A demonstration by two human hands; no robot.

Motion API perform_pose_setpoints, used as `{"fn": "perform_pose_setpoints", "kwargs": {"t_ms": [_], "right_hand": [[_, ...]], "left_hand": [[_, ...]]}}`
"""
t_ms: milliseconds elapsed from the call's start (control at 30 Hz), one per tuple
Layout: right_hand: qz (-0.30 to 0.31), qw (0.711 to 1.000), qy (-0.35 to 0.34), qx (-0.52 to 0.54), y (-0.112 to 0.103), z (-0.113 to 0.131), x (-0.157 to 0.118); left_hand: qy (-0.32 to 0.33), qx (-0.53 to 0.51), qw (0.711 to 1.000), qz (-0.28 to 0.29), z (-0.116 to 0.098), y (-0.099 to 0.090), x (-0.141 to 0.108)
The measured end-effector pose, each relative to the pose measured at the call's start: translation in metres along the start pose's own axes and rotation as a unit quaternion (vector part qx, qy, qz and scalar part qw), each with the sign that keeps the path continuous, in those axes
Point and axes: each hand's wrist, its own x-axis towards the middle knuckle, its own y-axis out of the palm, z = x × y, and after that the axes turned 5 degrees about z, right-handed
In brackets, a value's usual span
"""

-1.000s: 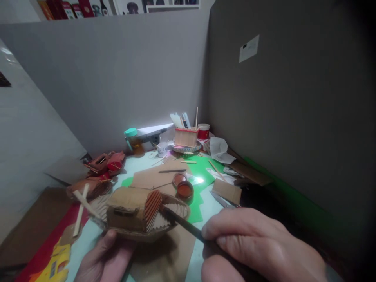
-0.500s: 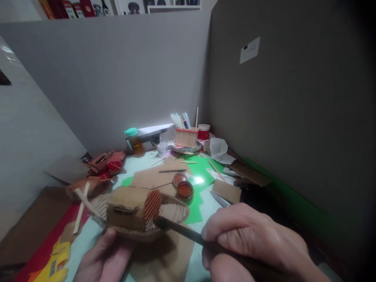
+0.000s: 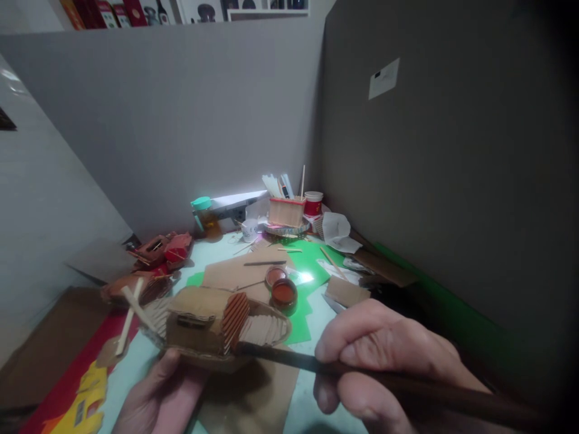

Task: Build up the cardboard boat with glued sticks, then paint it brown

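Observation:
My left hand [image 3: 165,392] grips a cardboard model boat [image 3: 194,301] from below, its thumb on the near side of the hull. The boat has a cabin with a window opening, and the ridged end wall of the cabin is coated reddish brown. Between the fingers and thumb of my right hand [image 3: 375,355] is a dark-handled paintbrush [image 3: 289,357]. Its tip meets the lower part of that ridged wall, where the bristles are hard to make out. Behind the boat stands an open jar of reddish-brown paint [image 3: 284,293], its lid [image 3: 275,276] lying beside it.
Reddish-brown painted models [image 3: 165,250] sit at the left. A yellow object [image 3: 84,404] lies near left. Farther back are a teal-lidded jar [image 3: 203,211], a paper cup [image 3: 249,230] and a wooden box of tools [image 3: 287,211]. Cardboard scraps [image 3: 346,290] lie at right.
The brush tip has shifted slightly down and left along the ridged wall, and its handle lies flatter. More of that wall's lower part looks reddish brown. The boat is almost still.

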Motion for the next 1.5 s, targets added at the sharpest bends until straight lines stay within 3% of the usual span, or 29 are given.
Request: {"fn": "perform_pose_setpoints", "kwargs": {"t_ms": [167, 267, 400, 567, 667, 800, 867, 933, 1033, 1367, 1500], "right_hand": [[-0.135, 0.989, -0.051, 0.012, 0.015, -0.008, 0.008], [-0.133, 0.990, -0.040, 0.037, 0.015, -0.010, 0.009], [-0.114, 0.991, -0.021, 0.062, 0.011, -0.009, 0.005], [-0.125, 0.989, -0.010, 0.078, 0.014, -0.010, 0.001], [-0.123, 0.989, -0.010, 0.085, 0.013, -0.012, 0.000], [-0.160, 0.984, -0.016, 0.074, 0.008, -0.009, 0.002], [-0.189, 0.980, -0.009, 0.054, 0.005, -0.006, 0.002], [-0.212, 0.977, 0.000, 0.030, 0.003, -0.002, 0.002], [-0.200, 0.980, -0.003, 0.000, 0.000, 0.001, 0.002], [-0.016, 0.994, -0.051, -0.093, -0.007, -0.007, 0.005], [-0.007, 0.996, -0.052, -0.071, -0.002, -0.009, 0.002]], "left_hand": [[0.018, 0.038, 0.998, -0.040, 0.000, -0.002, -0.001], [0.042, 0.063, 0.990, -0.115, 0.001, 0.000, 0.000], [0.068, 0.137, 0.959, -0.237, 0.003, 0.010, 0.002], [0.099, 0.183, 0.936, -0.283, 0.006, 0.016, 0.004], [0.082, 0.146, 0.958, -0.234, 0.007, 0.012, 0.003], [0.018, 0.026, 0.998, -0.052, 0.005, 0.011, 0.006], [-0.019, -0.025, 0.999, 0.039, 0.005, 0.013, 0.009], [-0.046, -0.049, 0.994, 0.091, 0.004, 0.014, 0.012], [-0.045, -0.053, 0.992, 0.108, 0.004, 0.015, 0.013], [-0.040, -0.050, 0.994, 0.087, 0.004, 0.008, 0.009], [-0.049, -0.038, 0.994, 0.091, 0.001, 0.004, 0.007]]}}
